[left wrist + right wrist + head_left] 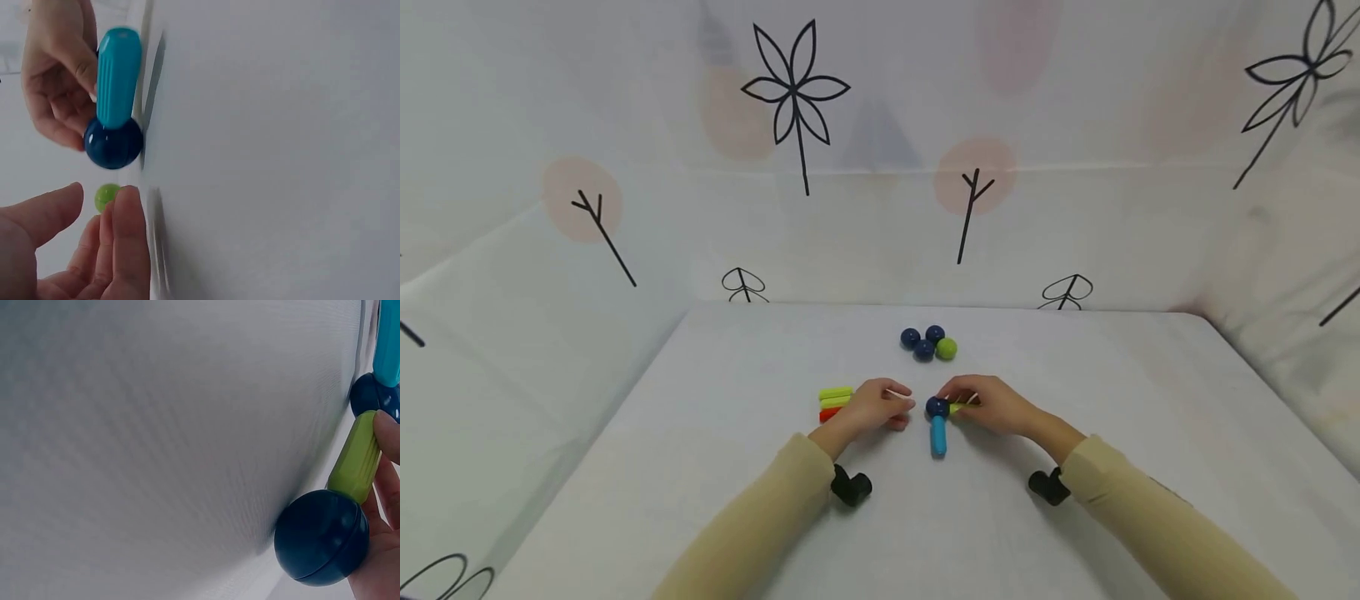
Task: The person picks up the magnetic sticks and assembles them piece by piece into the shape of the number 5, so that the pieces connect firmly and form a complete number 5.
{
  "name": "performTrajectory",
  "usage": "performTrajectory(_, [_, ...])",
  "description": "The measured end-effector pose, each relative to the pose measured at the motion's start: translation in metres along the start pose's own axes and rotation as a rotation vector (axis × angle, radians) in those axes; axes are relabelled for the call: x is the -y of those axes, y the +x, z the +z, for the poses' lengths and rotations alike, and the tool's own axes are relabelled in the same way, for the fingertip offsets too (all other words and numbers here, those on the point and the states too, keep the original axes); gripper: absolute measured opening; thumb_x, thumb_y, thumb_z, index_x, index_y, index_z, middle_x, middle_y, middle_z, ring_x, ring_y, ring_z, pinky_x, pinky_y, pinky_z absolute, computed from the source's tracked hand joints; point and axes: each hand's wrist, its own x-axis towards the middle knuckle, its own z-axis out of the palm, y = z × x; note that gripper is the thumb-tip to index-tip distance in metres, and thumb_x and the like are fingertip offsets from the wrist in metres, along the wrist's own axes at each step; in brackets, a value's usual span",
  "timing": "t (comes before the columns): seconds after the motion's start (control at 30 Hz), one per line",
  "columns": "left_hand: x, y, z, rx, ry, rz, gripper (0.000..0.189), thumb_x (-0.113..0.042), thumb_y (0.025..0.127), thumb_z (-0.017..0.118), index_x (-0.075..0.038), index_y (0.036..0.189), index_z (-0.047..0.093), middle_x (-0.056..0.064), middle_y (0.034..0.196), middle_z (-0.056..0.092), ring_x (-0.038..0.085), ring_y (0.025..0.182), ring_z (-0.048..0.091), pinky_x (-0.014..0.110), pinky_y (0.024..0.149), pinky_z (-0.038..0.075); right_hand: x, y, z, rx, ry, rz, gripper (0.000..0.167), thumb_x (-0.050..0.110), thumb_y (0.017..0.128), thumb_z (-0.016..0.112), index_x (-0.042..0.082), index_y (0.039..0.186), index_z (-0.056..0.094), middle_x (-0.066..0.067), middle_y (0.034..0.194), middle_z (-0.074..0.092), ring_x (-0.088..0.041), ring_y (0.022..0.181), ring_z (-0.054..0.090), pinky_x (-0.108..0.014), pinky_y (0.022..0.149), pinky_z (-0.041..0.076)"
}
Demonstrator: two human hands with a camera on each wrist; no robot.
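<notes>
My right hand (992, 404) pinches a yellow-green ribbed rod (356, 459) between thumb and fingers. One end of that rod carries a dark blue ball (322, 537), seen beside the palm in the right wrist view. Its other end meets a second dark blue ball (937, 407), from which a light blue rod (938, 437) points back toward the person. To the left of this joined piece, my left hand (880, 406) holds nothing. Its thumb and fingers are spread apart, with the fingertips a short way from the second ball.
Farther back on the white table (760, 350) sit three dark blue balls (923, 350) and a green ball (947, 348), grouped together. Yellow rods (836, 392) and a red rod (829, 414) lie side by side, partly behind the left hand. A patterned cloth (880, 233) rises behind the table.
</notes>
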Motion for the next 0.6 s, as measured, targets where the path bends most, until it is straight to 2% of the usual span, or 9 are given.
performTrajectory(0.27, [-0.001,0.024,-0.004,-0.146,-0.011,0.044,0.029,-0.024,0.09,0.063,-0.008,0.114,0.06,0.004,0.087,0.063,0.014,0.073,0.062,0.026,0.076,0.05,-0.002,0.0,0.0,0.013,0.007,-0.001,0.028,-0.005,0.086,0.06,0.007,0.111,0.062,-0.004,0.101,0.063,-0.024,0.092,0.058,-0.038,0.084,0.048])
performTrajectory(0.43, [-0.003,0.036,-0.004,-0.184,-0.051,0.096,0.03,-0.022,0.09,0.063,-0.007,0.116,0.059,0.005,0.091,0.063,0.013,0.077,0.062,0.026,0.076,0.051,-0.001,-0.001,0.0,0.011,-0.001,0.006,0.028,-0.005,0.085,0.061,0.007,0.11,0.062,-0.003,0.101,0.063,-0.023,0.092,0.057,-0.037,0.083,0.048])
performTrajectory(0.6, [-0.006,0.046,-0.001,-0.212,-0.085,0.091,0.031,-0.022,0.09,0.064,-0.009,0.117,0.058,0.005,0.095,0.061,0.014,0.078,0.061,0.026,0.076,0.051,-0.001,-0.001,-0.001,0.014,0.002,0.006,0.028,-0.005,0.085,0.061,0.007,0.11,0.062,-0.004,0.102,0.063,-0.023,0.092,0.058,-0.038,0.084,0.048])
